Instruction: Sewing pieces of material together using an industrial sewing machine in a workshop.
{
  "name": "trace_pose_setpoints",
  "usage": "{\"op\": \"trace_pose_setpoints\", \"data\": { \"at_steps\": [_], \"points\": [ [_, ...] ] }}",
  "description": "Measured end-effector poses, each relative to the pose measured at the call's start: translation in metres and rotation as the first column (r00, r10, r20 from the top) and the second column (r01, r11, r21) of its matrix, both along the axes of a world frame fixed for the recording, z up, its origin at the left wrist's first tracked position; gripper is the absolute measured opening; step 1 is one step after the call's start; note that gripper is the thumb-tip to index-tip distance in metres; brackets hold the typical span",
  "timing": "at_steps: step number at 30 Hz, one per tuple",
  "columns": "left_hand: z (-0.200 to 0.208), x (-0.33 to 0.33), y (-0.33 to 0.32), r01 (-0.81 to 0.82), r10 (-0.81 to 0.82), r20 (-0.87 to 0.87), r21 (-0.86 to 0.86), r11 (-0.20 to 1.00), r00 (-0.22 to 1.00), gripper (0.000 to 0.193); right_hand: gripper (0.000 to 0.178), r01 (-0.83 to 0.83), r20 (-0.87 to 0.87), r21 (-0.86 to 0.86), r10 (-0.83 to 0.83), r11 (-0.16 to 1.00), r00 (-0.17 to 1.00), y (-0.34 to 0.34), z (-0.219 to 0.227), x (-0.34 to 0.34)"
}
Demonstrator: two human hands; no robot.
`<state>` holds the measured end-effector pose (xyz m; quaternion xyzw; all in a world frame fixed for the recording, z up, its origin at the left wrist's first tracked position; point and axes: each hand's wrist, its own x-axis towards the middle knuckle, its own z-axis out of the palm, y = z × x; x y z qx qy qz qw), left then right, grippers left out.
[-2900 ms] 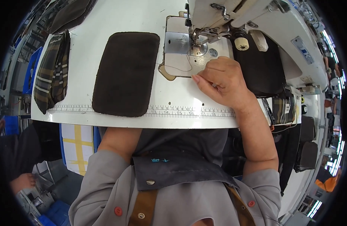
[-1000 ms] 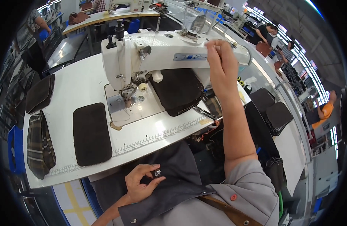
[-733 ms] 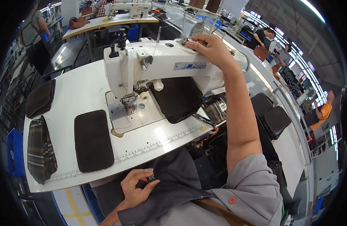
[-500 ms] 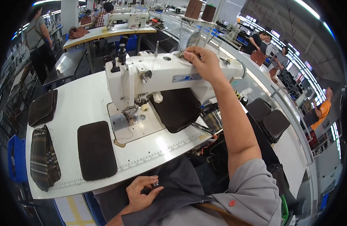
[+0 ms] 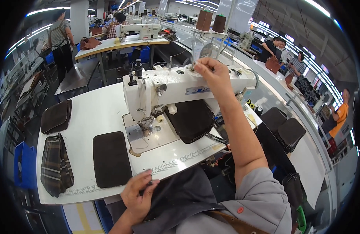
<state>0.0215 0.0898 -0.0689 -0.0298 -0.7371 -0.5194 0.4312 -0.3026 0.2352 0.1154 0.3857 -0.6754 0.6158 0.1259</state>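
Note:
My right hand [image 5: 215,75] is closed in a pinch at a small metal fitting on top of the white sewing machine [image 5: 176,84]. Its fingertips hide whatever is between them. Just in front of the table edge, my left hand [image 5: 139,190] pinches a small metal bobbin [image 5: 150,182] between thumb and forefinger, partly blurred. Under the machine's arm lies a stack of dark brown fabric panels [image 5: 191,121]. A dark rectangular panel [image 5: 111,159] rests on the table left of the needle plate [image 5: 150,140].
A folded plaid cloth [image 5: 55,165] and dark panels [image 5: 56,116] lie at the table's left. More dark panels [image 5: 291,132] sit on the right. Thread cones [image 5: 204,20] stand behind the machine. Scissors [image 5: 217,139] lie by the right edge. Other people work farther off.
My left hand has risen toward the table edge with the bobbin. The right hand stays at the machine's top. The whole view has shifted, moving the scene slightly right and down.

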Motion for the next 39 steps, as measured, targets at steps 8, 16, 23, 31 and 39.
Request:
{"op": "trace_pose_setpoints", "data": {
  "at_steps": [8,16,23,31,39],
  "points": [
    [0.064,-0.053,-0.006,-0.176,0.04,-0.29,-0.462,0.869,0.956,0.036,0.037,-0.418,0.005,0.47,0.471,0.777,0.882,0.014,-0.047,0.125],
    [0.056,-0.064,0.008,-0.219,-0.044,-0.373,-0.633,0.743,0.927,0.034,0.042,-0.494,0.039,0.56,0.574,0.665,0.818,0.025,-0.062,0.133],
    [0.042,-0.062,0.006,-0.091,0.024,-0.152,-0.454,0.886,0.988,0.015,0.023,-0.053,-0.065,0.313,0.077,0.948,0.995,0.021,-0.02,0.073],
    [-0.009,-0.067,0.005,0.187,-0.245,0.099,0.401,0.897,0.964,0.013,0.026,0.371,-0.578,0.266,-0.161,0.89,0.8,-0.013,0.01,-0.051],
    [-0.01,-0.063,0.001,0.212,-0.268,0.1,0.384,0.899,0.958,0.012,0.035,0.331,-0.517,0.509,-0.025,0.794,0.856,-0.019,0.018,-0.036]
  ]
}}
